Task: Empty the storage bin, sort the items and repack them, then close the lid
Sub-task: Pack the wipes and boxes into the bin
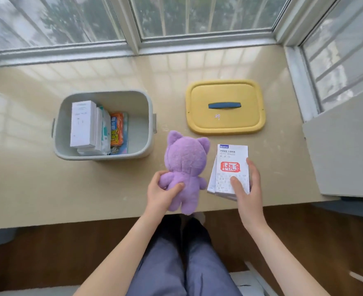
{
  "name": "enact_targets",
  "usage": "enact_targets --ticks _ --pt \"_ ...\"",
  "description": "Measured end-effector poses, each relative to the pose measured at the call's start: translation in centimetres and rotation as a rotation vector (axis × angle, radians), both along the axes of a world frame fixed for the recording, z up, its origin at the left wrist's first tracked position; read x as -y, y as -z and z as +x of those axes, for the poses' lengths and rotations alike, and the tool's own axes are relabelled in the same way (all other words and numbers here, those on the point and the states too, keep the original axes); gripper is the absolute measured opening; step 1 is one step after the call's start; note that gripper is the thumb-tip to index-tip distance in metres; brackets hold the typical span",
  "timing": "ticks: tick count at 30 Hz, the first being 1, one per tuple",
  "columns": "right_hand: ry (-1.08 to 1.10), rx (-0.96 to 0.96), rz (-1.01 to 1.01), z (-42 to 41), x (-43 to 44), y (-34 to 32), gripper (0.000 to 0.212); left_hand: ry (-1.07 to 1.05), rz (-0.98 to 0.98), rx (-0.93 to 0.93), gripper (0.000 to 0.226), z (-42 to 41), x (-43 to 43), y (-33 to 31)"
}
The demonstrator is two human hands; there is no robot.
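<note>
Far left, the storage bin (137, 133) stands on the worktop (37, 189) with a white box (83, 123) and what look like wipes inside. Our left hand (162, 194) has its grip pinched on the purple plush toy (187, 161) at the belly: soft, light, forgiving anywhere. Our right hand (248, 189) has its grip clamped on the leaflets (232, 159), thin and probably slippery, so we hold both edges. The yellow lid (225, 122) lies off, behind them.

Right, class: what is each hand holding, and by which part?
The left hand grips the purple plush toy by its body; the right hand holds white packets at their near end.
</note>
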State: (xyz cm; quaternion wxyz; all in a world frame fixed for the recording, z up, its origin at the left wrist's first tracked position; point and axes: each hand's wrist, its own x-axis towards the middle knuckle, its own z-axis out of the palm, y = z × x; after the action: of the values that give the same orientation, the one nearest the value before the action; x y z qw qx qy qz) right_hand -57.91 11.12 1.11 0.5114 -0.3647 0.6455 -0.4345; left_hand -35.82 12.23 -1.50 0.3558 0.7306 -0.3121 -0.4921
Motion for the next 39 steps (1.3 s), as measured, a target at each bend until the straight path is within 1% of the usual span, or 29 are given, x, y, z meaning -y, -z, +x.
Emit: enact_targets --ticks 5,8,10,14,20,25,28,32,34,36,39 --pt "-0.111 0.030 -0.072 3.3 1.2 -4.2 0.055 -0.123 -0.104 -0.014 0.044 4.6 -2.1 -5.7" --pt "-0.156 0.065 -0.096 6.7 1.8 -5.4 0.056 -0.195 -0.144 -0.015 0.046 8.2 -2.8 -7.8" --pt "-0.169 0.076 -0.111 9.3 2.2 -6.1 0.057 -0.241 -0.176 -0.017 0.053 11.0 -2.9 -8.9" --pt "-0.176 0.103 -0.129 14.7 3.0 -6.6 0.057 -0.256 -0.176 -0.039 0.058 17.2 -2.4 -10.1" --pt "-0.113 0.145 -0.089 23.4 4.1 -5.8 0.056 -0.247 -0.155 -0.052 0.055 27.3 -0.5 -9.6" --pt "-0.058 0.127 -0.017 29.1 6.6 -3.7 0.058 -0.197 -0.140 -0.044 0.047 33.9 1.7 -9.0" --pt "-0.059 0.072 -0.005 31.2 9.0 -1.9 0.058 -0.184 -0.127 -0.046 0.045 36.8 2.9 -7.9" --pt "-0.152 -0.049 0.017 33.3 13.3 2.1 0.056 -0.205 -0.097 -0.077 0.050 39.0 3.9 -5.1" --pt "-0.249 -0.118 0.058 34.0 15.0 4.6 0.058 -0.217 -0.088 -0.095 0.051 39.4 4.3 -3.6" --pt "-0.331 -0.146 0.096 34.5 16.2 7.3 0.059 -0.225 -0.082 -0.117 0.054 39.6 4.6 -2.4" --pt "-0.364 -0.204 0.132 34.8 17.4 10.2 0.060 -0.252 -0.080 -0.162 0.058 39.5 5.1 -1.0"
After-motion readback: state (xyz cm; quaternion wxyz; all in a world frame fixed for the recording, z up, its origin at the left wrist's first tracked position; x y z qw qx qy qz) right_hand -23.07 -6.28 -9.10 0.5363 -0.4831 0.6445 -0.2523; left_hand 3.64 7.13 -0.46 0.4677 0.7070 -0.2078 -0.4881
